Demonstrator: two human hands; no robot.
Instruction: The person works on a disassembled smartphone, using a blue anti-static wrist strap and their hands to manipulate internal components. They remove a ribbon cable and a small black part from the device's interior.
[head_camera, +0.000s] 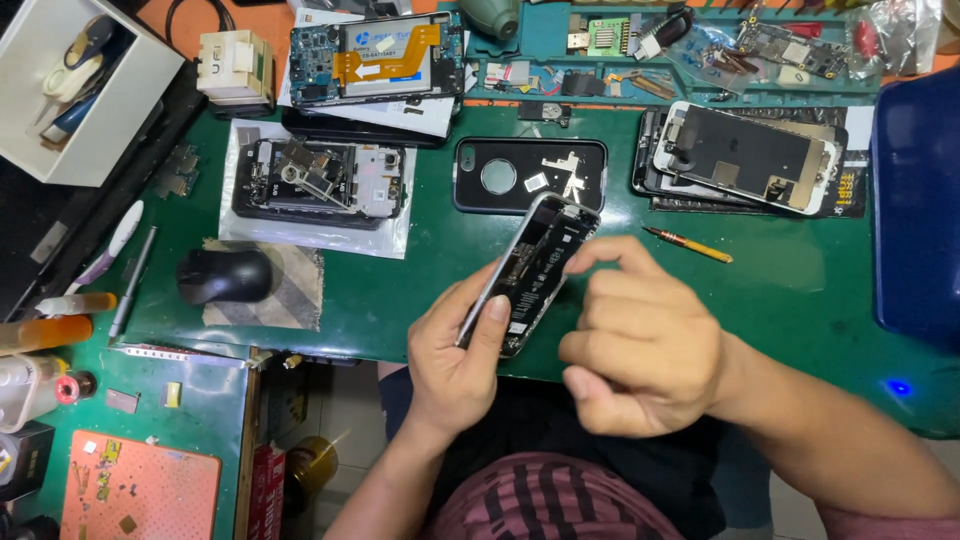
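Observation:
My left hand (455, 350) grips an opened phone body (535, 265) by its left edge, tilted, with its insides facing up. On the phone's right side rests my right hand (640, 340), fingers curled and the forefinger touching the body near its middle. Whether the right hand pinches a small part is hidden. Just behind the phone a black back cover (530, 172) with a round hole lies flat on the green mat (420, 290).
An orange-handled screwdriver (688, 244) lies right of the phone. A black mouse (224, 274) sits at left. Other dismantled phones (320, 180) (745, 155) (378, 58) lie at the back, with a parts tray (680, 60), a white box (80, 90) and a blue case (918, 200).

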